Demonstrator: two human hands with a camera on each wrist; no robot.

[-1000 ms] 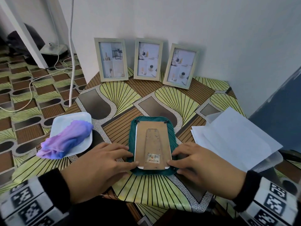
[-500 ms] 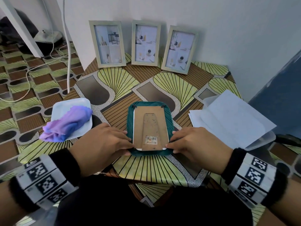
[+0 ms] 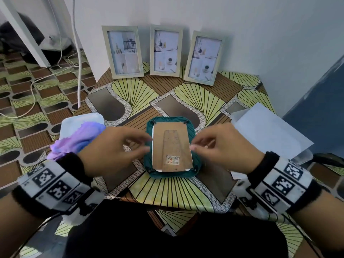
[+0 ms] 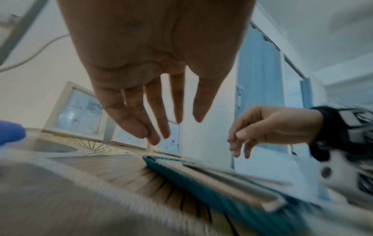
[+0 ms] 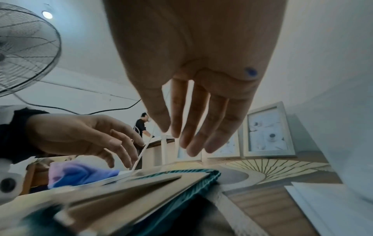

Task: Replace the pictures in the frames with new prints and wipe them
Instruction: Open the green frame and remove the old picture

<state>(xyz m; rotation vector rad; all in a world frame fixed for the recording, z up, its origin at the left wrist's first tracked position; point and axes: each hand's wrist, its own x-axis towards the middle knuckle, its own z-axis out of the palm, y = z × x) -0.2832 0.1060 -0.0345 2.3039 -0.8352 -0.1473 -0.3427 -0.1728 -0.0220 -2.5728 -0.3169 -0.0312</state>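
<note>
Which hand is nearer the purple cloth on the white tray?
Left. The left hand hovers right beside the purple cloth; the right hand is beyond the teal picture frame.

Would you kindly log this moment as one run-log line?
stage: backing board in place | green frame: face down on table | left hand: open, above frame | right hand: open, above frame | cloth: unused

Room clutter around the patterned table

A standing fan [image 5: 22, 47] fills the right-wrist view's upper left; white cables [image 3: 61, 58] trail over the floor at the head view's upper left, a blue door [image 4: 260, 99] right of centre in the left-wrist view.
</note>
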